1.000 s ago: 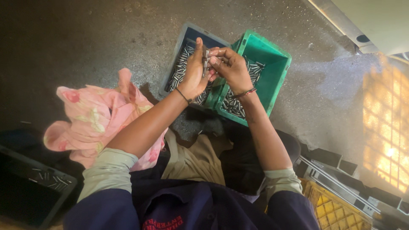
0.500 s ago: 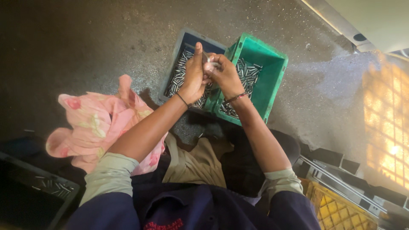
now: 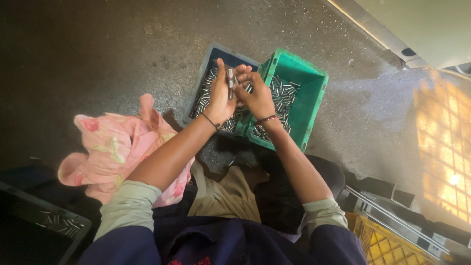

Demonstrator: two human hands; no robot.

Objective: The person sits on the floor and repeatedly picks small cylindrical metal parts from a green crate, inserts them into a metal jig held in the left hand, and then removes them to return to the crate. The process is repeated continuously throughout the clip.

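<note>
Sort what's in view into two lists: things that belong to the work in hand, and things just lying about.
In use:
left hand
right hand
small metal pin held between them
blue tray of pins
green crate of pins

Lying about:
pink cloth
dark tray at lower left
yellow crate

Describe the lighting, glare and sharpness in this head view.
Head view: warm sun patch blows out on the grey concrete floor at right; left side falls into deep shadow; the hands, left and right, and the green plastic crate are evenly lit and fairly sharp; edges bend slightly.
</note>
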